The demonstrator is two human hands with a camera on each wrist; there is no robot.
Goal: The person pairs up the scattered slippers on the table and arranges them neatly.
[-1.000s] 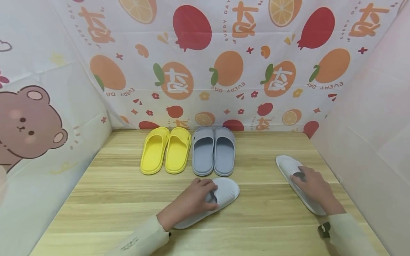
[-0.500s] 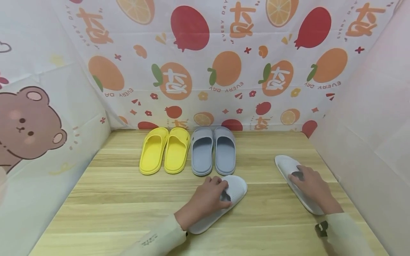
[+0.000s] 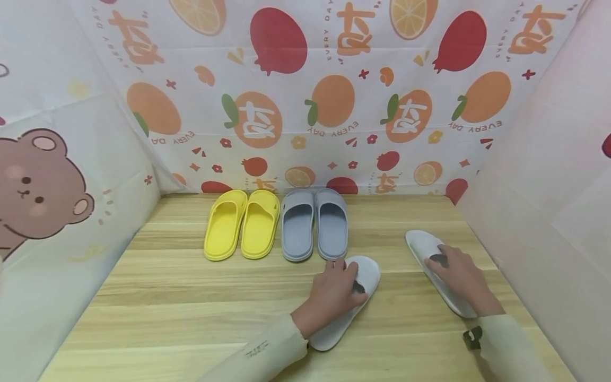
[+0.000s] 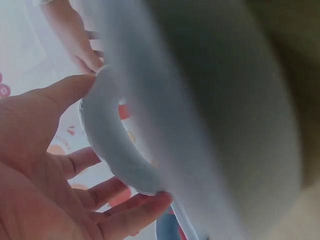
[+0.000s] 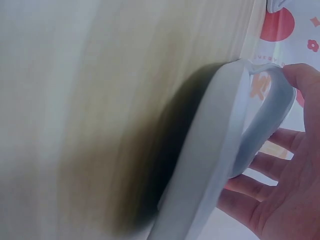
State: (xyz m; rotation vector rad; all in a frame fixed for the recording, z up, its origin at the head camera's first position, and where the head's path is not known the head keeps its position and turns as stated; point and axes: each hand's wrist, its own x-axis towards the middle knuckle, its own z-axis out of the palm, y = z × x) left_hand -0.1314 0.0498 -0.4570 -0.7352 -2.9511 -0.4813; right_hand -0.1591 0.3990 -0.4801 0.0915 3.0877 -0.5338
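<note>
My left hand (image 3: 331,292) grips a white slipper (image 3: 369,270) by its ribbed strap, in front of the grey pair. In the left wrist view the thumb and fingers span the strap's arch (image 4: 117,145), and the sole looms large and blurred. Farther right, my right hand (image 3: 459,276) holds the matching white slipper (image 3: 421,241) across the strap, its toe pointing back and left. The right wrist view has that strap (image 5: 267,120) between thumb and fingers, with a dark shadow along the sole (image 5: 205,155).
A yellow slipper pair (image 3: 241,228) and a grey slipper pair (image 3: 315,233) stand side by side near the back edge of the wooden surface (image 3: 191,307). Fruit-printed cloth (image 3: 296,95) hangs behind, and pale cloth walls rise at both sides.
My left hand has slid its white slipper rightward, turning the toe more toward the back. The right hand and its slipper hold nearly the same place, while the head view shifts slightly.
</note>
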